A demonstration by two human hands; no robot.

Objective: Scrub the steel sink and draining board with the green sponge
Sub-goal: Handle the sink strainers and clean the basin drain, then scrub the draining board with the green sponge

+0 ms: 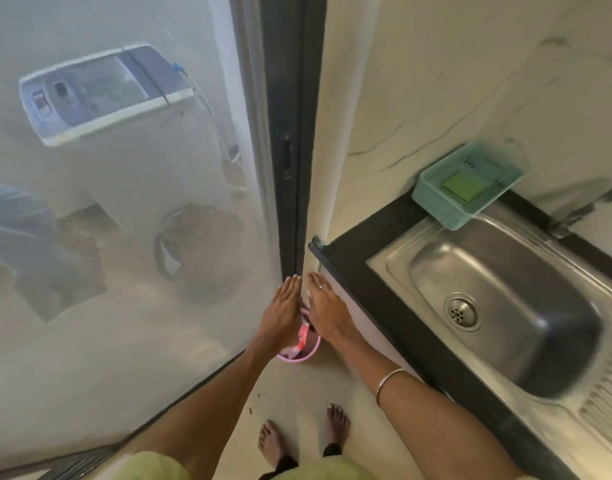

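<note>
Fingers [290,284] of my left hand [280,311] lie straight and pressed together, palm down, holding nothing; those of my right hand [323,313] are the same, flat and closed side by side, with a ring on one. Both hands hang side by side, nearly touching, over a pink bin [302,349] on the floor, well left of the sink [498,299] and below its counter edge. Something red shows in the bin between my wrists; I cannot tell what it is. A bangle [389,384] circles my right forearm. My sponge [465,186] is untouched, lying flat in a teal basket [432,199] that sits at the far corner of the sink, partly over its rim. The basin is bare, its drain [461,311] uncovered, and the ridged draining board [606,403] runs off to the near right of it. Left of the sink a dark door frame [290,133] holds frosted glass, with a washing machine [103,95] blurred behind it. My bare feet [273,445] stand on the pale floor, near left of the sink.
</note>
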